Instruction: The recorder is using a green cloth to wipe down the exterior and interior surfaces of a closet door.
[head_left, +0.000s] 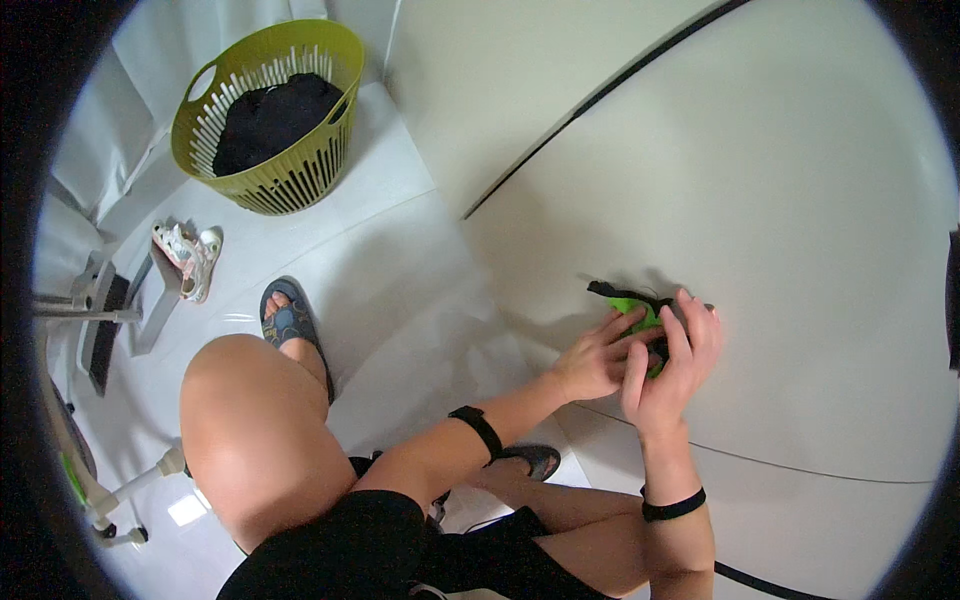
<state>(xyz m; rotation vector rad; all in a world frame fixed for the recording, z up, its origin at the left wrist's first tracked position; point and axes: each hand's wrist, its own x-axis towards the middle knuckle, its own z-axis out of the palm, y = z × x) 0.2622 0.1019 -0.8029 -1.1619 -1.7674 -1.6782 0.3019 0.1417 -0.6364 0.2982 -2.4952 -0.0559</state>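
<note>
Both hands meet on a small black and bright green piece, apparently fabric (627, 306), against a smooth cream surface (795, 300). My left hand (592, 364) reaches in from the left, its fingers extended over the green part. Curled around the right side of the same piece are the fingers of my right hand (679, 364). A black strip of the piece sticks out beyond the fingers at its upper left. The fingers hide much of it, so its full shape cannot be told. Each forearm wears a black band.
A green slatted plastic basket (300, 176) holding black cloth (277, 120) stands on the white tiled floor (375, 277) at upper left. White shoes (196, 259) lie near a metal-framed stand (154, 307). A black strip (577, 112) crosses the cream surface. My sandalled foot (289, 322) is on the floor.
</note>
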